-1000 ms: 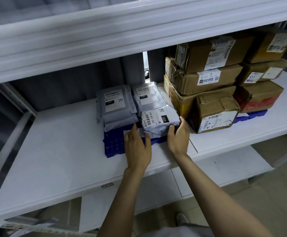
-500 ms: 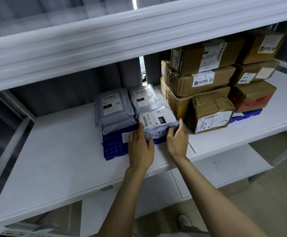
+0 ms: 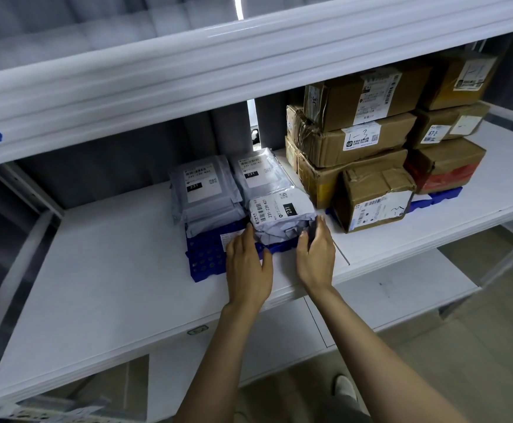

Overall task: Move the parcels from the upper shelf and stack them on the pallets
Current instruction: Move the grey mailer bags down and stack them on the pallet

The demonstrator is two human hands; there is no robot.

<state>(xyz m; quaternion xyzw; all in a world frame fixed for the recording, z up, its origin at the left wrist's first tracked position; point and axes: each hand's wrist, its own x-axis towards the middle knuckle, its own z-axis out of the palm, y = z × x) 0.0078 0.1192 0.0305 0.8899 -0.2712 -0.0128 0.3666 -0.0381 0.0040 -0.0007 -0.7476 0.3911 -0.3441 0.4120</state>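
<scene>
Nearest to us, a pale shoe (image 3: 345,389) stands on the floor under our forearms, and a lower shelf (image 3: 377,296) juts out beneath the right arm. We reach over the front edge of the white shelf (image 3: 105,279) at chest height.

On this shelf a blue pallet (image 3: 205,261) sits close to the front edge. Our left hand (image 3: 247,265) lies flat over it, fingers straight, their tips touching the left front of a grey parcel (image 3: 281,213). Our right hand (image 3: 314,254) stands wide against the parcel's right end, thumb up and fingers lightly bent. Neither hand closes round it. The parcel rests on the pallet's front right corner, label up.

Behind it lies a second grey bag (image 3: 256,175), and to the left a stack of grey bags (image 3: 202,190), all on the same pallet. Left of the pallet the white board runs wide toward the frame post.

Just right of our right hand, cardboard boxes (image 3: 371,138) are piled on a second blue pallet (image 3: 446,195), the nearest box (image 3: 377,196) close to the parcel. The upper shelf edge (image 3: 218,71) crosses overhead.
</scene>
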